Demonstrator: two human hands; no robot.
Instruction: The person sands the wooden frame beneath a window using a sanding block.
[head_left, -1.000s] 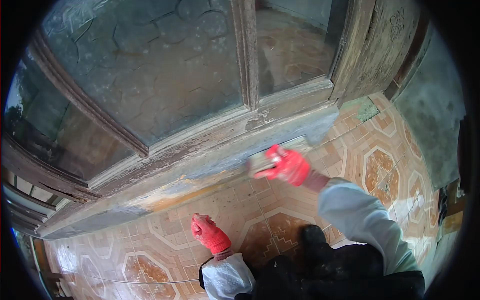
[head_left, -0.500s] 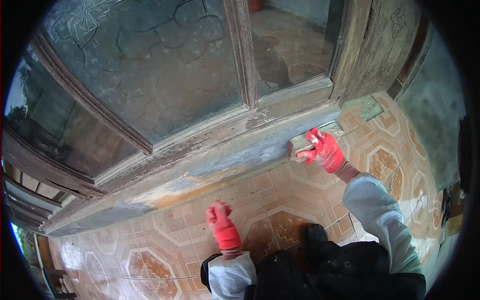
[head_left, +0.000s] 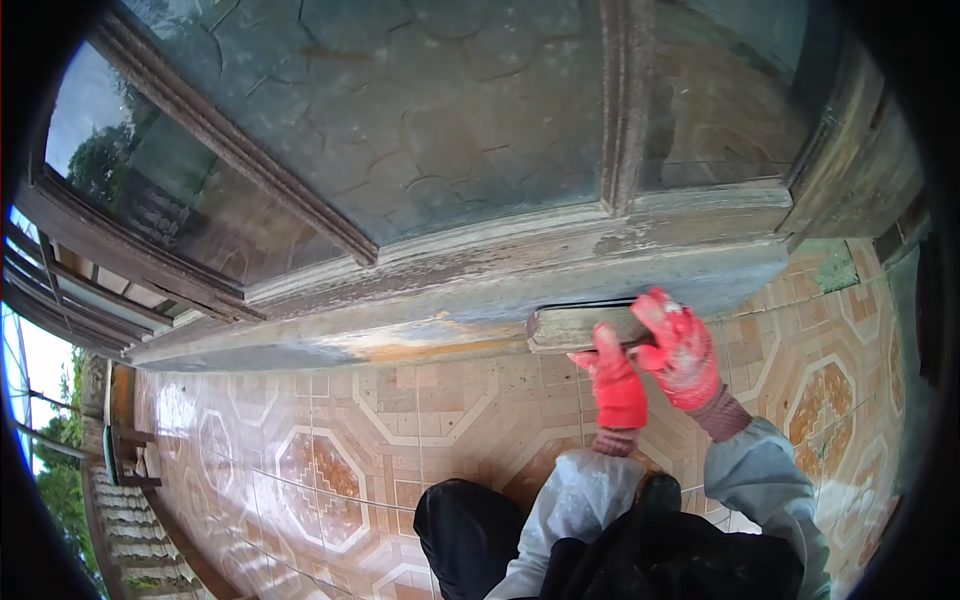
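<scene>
My right hand (head_left: 686,358), in a red glove with whitish smears, is closed on the right end of a worn wooden block (head_left: 585,327). A thin dark layer runs along the block's far side, which lies against the low wall (head_left: 450,325) under the window. My left hand (head_left: 614,388), also red-gloved, is beside the right one with its fingers closed on the block's near side. Some fingertips are hidden behind the block. Grey, whitish and orange-yellow patches mark the wall face to the left of the block.
Above the wall stands a weathered wooden frame (head_left: 500,245) with patterned glass panes (head_left: 430,120). Patterned tiles (head_left: 370,450) cover the floor below. A balustrade (head_left: 140,530) is at the far left. My dark-clothed knee (head_left: 465,525) is close to the wall.
My left hand has come up and right from above the floor to the block. The block and my right hand have shifted left along the wall. The camera view has turned.
</scene>
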